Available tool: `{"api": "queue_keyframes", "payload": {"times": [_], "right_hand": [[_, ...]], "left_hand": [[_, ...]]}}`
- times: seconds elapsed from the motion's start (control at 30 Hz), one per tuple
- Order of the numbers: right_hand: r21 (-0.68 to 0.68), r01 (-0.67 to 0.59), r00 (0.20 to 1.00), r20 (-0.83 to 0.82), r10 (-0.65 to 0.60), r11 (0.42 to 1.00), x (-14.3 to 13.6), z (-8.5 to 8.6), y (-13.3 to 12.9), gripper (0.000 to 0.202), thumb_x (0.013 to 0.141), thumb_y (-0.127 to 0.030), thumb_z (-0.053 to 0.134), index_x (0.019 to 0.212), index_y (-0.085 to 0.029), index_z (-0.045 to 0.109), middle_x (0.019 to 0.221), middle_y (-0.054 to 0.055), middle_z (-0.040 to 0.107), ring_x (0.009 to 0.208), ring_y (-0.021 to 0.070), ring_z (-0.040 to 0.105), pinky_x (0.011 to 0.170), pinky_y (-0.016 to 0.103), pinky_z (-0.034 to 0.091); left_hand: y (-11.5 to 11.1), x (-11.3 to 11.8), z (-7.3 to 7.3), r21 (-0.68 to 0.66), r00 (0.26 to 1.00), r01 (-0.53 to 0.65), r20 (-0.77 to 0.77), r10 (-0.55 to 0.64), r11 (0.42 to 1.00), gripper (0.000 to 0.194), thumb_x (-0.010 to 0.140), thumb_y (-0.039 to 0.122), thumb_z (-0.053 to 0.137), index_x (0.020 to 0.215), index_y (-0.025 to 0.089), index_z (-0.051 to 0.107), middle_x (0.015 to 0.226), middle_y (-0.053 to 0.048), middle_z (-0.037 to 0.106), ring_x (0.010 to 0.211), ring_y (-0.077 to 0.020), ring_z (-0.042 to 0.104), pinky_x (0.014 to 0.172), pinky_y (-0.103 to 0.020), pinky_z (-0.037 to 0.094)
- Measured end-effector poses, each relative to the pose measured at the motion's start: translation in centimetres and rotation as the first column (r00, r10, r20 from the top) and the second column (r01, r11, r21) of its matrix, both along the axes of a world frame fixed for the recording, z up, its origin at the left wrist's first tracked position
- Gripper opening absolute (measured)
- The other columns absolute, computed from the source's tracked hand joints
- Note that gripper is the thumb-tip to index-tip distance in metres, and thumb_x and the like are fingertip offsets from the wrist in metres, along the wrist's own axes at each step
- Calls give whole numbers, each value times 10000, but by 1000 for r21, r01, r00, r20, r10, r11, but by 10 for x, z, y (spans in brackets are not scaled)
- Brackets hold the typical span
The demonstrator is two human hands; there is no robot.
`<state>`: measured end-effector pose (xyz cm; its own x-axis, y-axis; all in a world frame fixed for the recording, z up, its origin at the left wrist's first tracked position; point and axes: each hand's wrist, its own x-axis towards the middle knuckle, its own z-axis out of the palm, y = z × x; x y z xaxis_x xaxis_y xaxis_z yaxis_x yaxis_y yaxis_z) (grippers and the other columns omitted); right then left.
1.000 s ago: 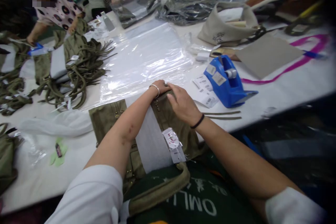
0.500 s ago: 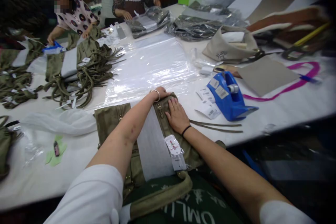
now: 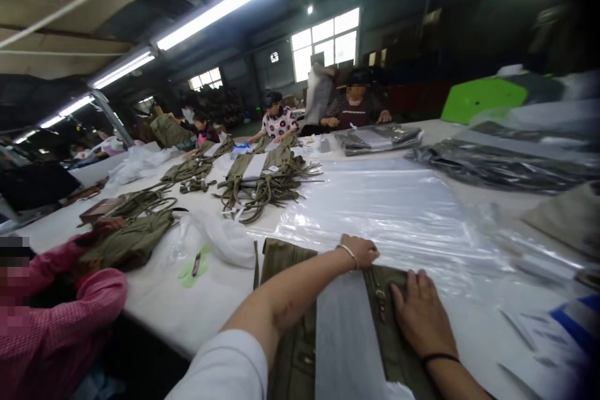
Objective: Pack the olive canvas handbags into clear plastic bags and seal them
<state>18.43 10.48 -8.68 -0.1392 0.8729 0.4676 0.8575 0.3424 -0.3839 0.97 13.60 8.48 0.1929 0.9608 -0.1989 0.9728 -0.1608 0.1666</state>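
An olive-green fabric bag [image 3: 291,359] lies in front of me, a pale grey wrap band [image 3: 349,337] around its middle and a small buckle on its right side. At the far edge of the bag is my left hand [image 3: 359,252], its fingers loosely bent beside the clear plastic; no grasped thing shows. Flat on the bag's right part rests my right hand [image 3: 424,312], fingers stretched out. Just beyond the bag, clear plastic bags [image 3: 375,200] are spread on the table. The bag's near end runs out of view.
Olive bags [image 3: 253,165] with straps lie in a pile further left. Plastic-wrapped bags [image 3: 506,162] are at the far right. A blue tape dispenser [image 3: 579,325] stands at the right edge. At left a co-worker's pink sleeve [image 3: 89,306] reaches to another olive bag [image 3: 140,237].
My view has tilted up and swung left, bringing in lamps, windows and a co-worker at left. My left hand now sits slightly further past the bag's far edge; my right hand stays flat.
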Motion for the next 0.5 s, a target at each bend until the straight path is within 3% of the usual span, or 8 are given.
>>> {"api": "queue_keyframes", "payload": {"times": [0.1,0.2,0.33,0.5], "right_hand": [[-84,32,998,52,-28,996,0,19,-12,786,945,-501,233,1474,71,342,1565,294,281,1498,369,203,1217,499,236],[-159,46,992,121,-27,986,-3,34,-19,757,979,-482,244,1486,77,314,1578,297,242,1488,372,211,1202,496,242],[-189,55,991,134,-30,980,-5,34,-19,730,990,-464,297,1524,32,260,1603,280,192,1493,355,180,1191,527,239],[-195,58,983,181,-22,979,-3,34,-21,725,1001,-456,286,1528,40,242,1611,271,173,1503,337,151,1204,499,228]], "left_hand": [[-38,-60,14,49,991,-112,-65,115,993,375,968,403,389,1005,277,741,1140,-146,719,1144,-240,649,974,-409,428],[-72,-128,11,77,962,-237,-119,245,969,434,987,367,351,986,157,731,1080,-223,713,1150,-317,629,1024,-500,329],[-96,-189,-16,127,933,-320,-129,336,939,530,997,469,327,1030,106,712,1094,-246,699,1127,-347,624,992,-484,333],[-101,-212,-60,205,872,-461,-76,483,863,619,998,563,262,970,160,731,1005,-191,728,992,-320,678,821,-378,421]]}}
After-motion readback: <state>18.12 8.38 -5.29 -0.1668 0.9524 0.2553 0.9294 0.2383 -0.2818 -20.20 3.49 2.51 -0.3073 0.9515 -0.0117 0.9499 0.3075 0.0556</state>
